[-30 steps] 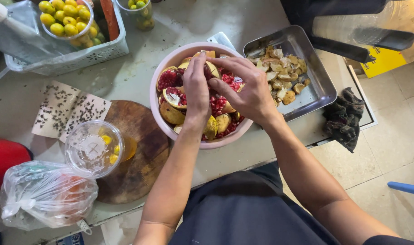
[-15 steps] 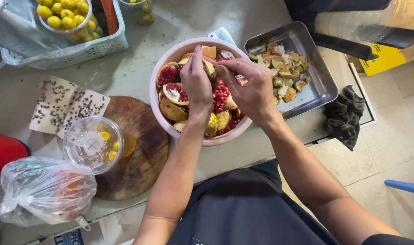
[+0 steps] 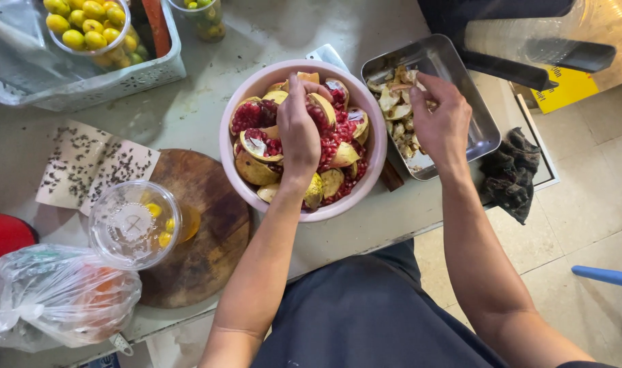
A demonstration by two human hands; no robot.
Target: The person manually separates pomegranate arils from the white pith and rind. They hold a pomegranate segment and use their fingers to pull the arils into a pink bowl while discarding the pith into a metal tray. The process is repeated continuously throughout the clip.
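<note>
From the head camera, my left hand (image 3: 299,129) is down in the pink bowl (image 3: 365,184), fingers curled loosely around a pomegranate piece (image 3: 318,109), steadying it among the red seeds and broken pieces. My right hand (image 3: 442,123) hangs over the steel tray (image 3: 485,133) just right of the bowl, fingertips pinched above the peel scraps (image 3: 396,102); whether they hold anything I cannot tell. The tray sits close, so discarded rind travels hardly any way.

Single head view, steeply down, near table (image 3: 188,109).
</note>
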